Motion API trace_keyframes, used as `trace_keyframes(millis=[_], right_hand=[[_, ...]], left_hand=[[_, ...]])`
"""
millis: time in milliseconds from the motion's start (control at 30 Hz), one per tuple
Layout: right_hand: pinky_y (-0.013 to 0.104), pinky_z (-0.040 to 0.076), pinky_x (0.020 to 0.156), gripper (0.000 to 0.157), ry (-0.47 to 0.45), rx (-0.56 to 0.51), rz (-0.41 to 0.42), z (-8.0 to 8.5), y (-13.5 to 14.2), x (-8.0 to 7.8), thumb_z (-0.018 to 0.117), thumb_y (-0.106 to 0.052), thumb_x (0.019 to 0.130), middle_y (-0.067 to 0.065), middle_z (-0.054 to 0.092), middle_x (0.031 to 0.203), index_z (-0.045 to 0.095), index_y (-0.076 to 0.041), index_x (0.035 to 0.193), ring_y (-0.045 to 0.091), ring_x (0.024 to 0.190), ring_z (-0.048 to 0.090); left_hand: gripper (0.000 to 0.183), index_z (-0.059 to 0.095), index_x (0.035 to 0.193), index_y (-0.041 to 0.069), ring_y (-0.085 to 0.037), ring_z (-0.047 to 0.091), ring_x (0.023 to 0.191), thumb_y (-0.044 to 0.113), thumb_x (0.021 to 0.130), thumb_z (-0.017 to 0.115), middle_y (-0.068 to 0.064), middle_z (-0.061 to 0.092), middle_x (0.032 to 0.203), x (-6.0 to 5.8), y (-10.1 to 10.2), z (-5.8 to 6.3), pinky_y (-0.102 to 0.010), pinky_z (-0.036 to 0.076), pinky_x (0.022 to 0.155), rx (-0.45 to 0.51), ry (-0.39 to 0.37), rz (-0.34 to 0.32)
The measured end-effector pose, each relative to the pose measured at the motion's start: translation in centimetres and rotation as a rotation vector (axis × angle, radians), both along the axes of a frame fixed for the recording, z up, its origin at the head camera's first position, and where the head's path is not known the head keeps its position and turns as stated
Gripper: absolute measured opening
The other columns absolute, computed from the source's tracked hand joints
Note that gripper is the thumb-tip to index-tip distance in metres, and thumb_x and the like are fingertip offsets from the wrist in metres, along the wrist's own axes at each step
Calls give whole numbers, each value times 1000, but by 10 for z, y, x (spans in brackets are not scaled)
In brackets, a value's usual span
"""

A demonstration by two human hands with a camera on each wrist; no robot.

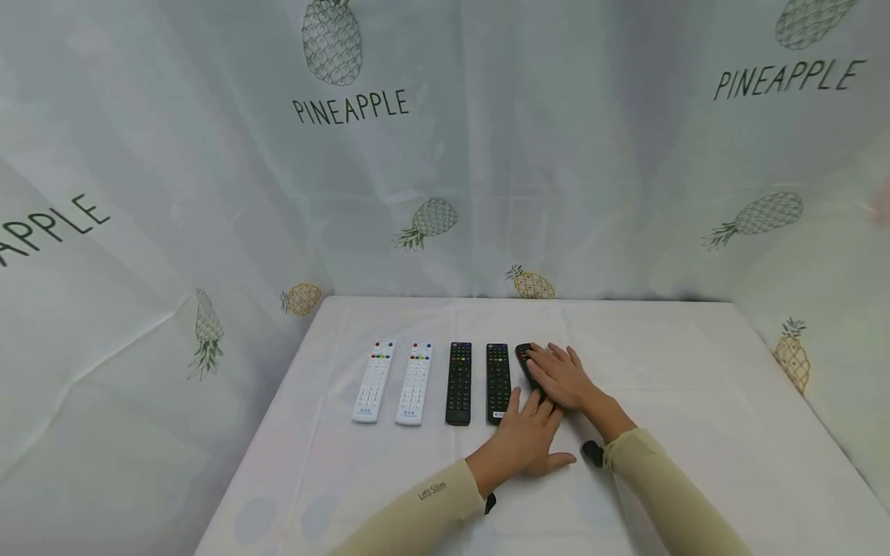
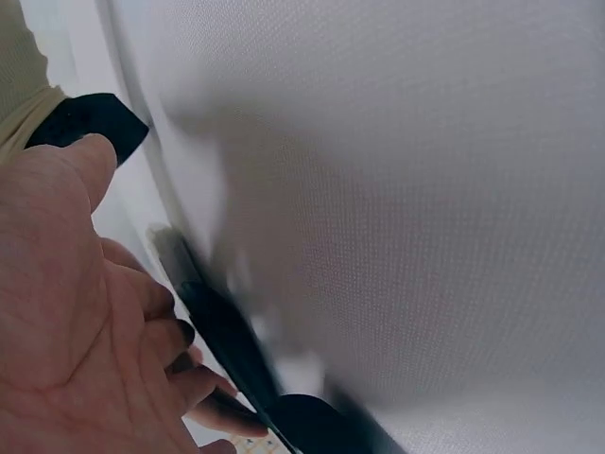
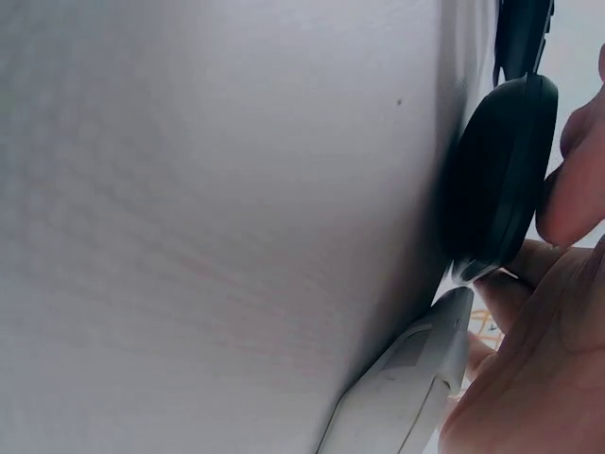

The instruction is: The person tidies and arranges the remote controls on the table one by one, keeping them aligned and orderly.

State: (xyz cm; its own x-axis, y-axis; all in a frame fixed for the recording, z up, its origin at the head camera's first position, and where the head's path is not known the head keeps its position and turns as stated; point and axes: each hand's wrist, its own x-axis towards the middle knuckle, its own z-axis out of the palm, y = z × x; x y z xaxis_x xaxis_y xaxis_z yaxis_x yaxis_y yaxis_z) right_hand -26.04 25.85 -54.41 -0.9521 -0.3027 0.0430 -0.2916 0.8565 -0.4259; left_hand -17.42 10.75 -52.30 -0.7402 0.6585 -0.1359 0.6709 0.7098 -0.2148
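Observation:
My right hand [image 1: 562, 378] lies palm down with its fingers extended over a tilted black remote control [image 1: 523, 354], covering most of it. From beneath that hand, the right wrist view shows the rounded black end of a remote [image 3: 501, 180] beside a white remote [image 3: 402, 402]; the white one is hidden in the head view. My left hand [image 1: 524, 440] reaches in from below, fingers spread and thumb pointing right. Its fingertips are at the near end of the tilted remote, close to the right hand. Another black remote [image 1: 498, 382] lies just left of both hands.
Further left, a black remote [image 1: 458, 384] and two white remotes [image 1: 414, 384] [image 1: 373, 382] lie in a row on the white-covered table [image 1: 334, 486]. Behind the table hangs a pineapple-print curtain [image 1: 556, 154]. Dark wrist straps [image 1: 592, 454] show at the sleeves.

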Motion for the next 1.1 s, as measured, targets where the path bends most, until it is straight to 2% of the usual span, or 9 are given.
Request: trace_keyframes(millis=[200,467,633,833,1100], right_hand=[[68,5,115,64,5,-10,14,-2,-2,0,30,-50,105,14,36,159,44,-6,149,45,147,24],[68,4,116,65,2,11,6,3,-2,-4,31,-52,104,14,35,159,44,-6,149,45,148,21],[68,3,115,66,-21,5,15,5,-3,-7,33,-52,104,16,35,158,43,-5,149,47,148,20],[69,2,115,67,-45,50,6,6,-8,-7,33,-53,104,16,34,159,41,-5,150,47,148,19],[68,6,116,70,-10,74,9,1,-12,-7,31,-55,104,19,35,158,43,-3,148,47,148,20]], left_hand=[[84,23,158,27,-18,19,153,79,92,19,8,24,163,-2,-2,-4,-51,20,120,15,0,7],[84,22,158,26,-20,19,153,78,92,20,6,25,163,-3,-4,-1,-52,21,120,23,16,-15],[86,21,159,24,-19,18,153,78,92,19,7,22,164,-4,-3,0,-52,19,120,26,-11,6],[87,23,159,22,-19,17,153,78,92,20,7,21,165,-3,-5,2,-53,20,120,17,-40,12],[86,21,159,24,-17,17,153,79,92,20,10,19,165,-2,-9,7,-53,17,121,16,-95,43]])
